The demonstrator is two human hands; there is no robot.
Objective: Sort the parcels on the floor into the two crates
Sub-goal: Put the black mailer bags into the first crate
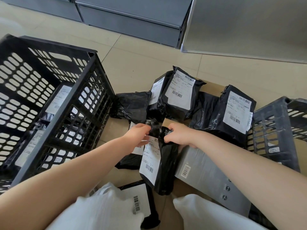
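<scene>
Left hand [138, 133] and right hand [178, 136] both pinch the crumpled top of a black labelled parcel [159, 165]; fingertips buried in plastic. Left crate [54, 113] beside left hand; right crate [274, 128] cut off.

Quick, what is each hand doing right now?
Left hand: grips the top of the long black plastic parcel with a white label.
Right hand: grips the same parcel's top.

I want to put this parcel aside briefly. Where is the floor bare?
Bare tiles lie beyond the parcel heap, between the left crate and the grey shelving. Between both crates it is crowded with parcels and a grey box.
</scene>
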